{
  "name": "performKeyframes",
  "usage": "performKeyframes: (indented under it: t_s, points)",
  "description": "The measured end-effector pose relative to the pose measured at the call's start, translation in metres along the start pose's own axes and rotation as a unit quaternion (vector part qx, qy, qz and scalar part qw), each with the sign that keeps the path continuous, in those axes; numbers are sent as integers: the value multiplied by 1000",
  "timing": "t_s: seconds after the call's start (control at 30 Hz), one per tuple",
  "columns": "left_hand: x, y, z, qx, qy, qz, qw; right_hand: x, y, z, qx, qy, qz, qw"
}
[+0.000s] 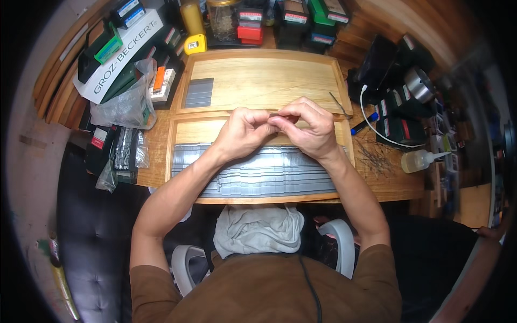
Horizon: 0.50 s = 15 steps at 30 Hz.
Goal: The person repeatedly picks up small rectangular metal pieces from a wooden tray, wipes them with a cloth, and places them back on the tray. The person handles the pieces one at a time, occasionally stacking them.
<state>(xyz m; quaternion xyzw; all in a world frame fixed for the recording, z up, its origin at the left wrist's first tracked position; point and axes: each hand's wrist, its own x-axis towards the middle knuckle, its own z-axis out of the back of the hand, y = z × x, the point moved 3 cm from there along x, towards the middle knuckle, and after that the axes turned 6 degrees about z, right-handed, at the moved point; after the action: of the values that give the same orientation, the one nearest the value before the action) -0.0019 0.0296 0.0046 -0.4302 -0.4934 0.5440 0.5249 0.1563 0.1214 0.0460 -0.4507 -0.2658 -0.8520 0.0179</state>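
Note:
Over the near wooden tray, my left hand and my right hand meet at their fingertips. Both are closed in a pinch on a small, thin dark piece, mostly covered by the fingers; its exact kind does not show. Below my wrists, the tray holds rows of thin grey metal strips packed side by side, their ends uneven. Beyond my hands, a second wooden tray has a small block of similar grey strips at its left end.
A thin dark rod crosses the far tray's right rim. To the right lie a blue marker, loose thin metal bits and a plastic squeeze bottle. A yellow tape measure and several boxes line the back; plastic bags sit left.

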Motion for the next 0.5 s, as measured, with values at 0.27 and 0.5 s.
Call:
performKeyframes:
  t_s: [0.27, 0.5]
  points:
    - [0, 1, -2, -18, -10, 3, 1000, -1, -2, -9, 134, -7, -197, 971]
    - [-5, -6, -4, -63, -24, 8, 998, -4, 10, -14, 127, -53, -161, 977]
